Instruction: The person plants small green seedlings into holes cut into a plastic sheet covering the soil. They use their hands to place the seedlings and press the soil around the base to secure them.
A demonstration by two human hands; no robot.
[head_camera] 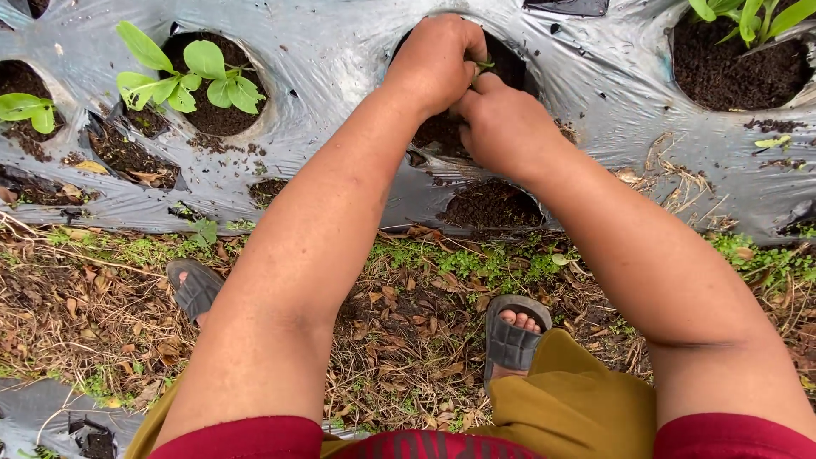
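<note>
We crouch over the silver plastic mulch sheet point(340, 59), our left hand point(435, 61) and right hand point(501, 127) touching above its round planting hole point(510, 64), fingers pinched shut on a small green seedling point(484, 64) at the hole's upper rim. Dark crumbly soil fills the hole; left of it, a leafy seedling point(191, 81) stands well apart.

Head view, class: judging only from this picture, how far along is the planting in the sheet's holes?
Done: a seedling stands in the left hole, and another seedling in the right one. In hand: the left hand and right hand meet over the middle hole, pinching a small green stem. Left: the nearer hole shows only bare soil.
</note>
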